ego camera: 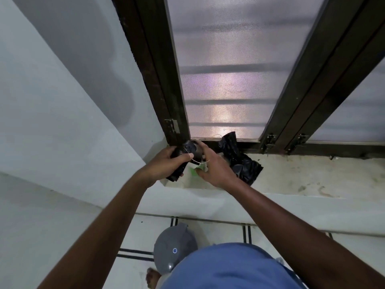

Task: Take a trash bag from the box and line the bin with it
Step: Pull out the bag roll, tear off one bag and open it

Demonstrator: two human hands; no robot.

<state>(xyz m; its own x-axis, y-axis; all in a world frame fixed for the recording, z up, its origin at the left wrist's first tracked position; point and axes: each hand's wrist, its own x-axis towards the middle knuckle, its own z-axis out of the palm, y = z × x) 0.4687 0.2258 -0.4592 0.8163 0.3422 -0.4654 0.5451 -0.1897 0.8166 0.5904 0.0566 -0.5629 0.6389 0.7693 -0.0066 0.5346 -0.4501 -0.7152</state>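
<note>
Up on the window sill (pixel 302 180), a black trash bag roll (pixel 183 157) is gripped in left hand (pixel 164 166), fingers curled round it. Right hand (pixel 214 170) beside it, fingers bent over a white-green box (pixel 194 171), grip unclear. Loose black bag (pixel 239 159) lies just right. Grey bin (pixel 174 247) stands on floor below, lid on.

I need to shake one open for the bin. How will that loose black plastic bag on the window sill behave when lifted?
The loose black plastic bag lies crumpled and creased on the pale window sill, so it will probably hang floppy. It looks thin, so likely very light. Its glossy film may slip in a loose grip.
</note>
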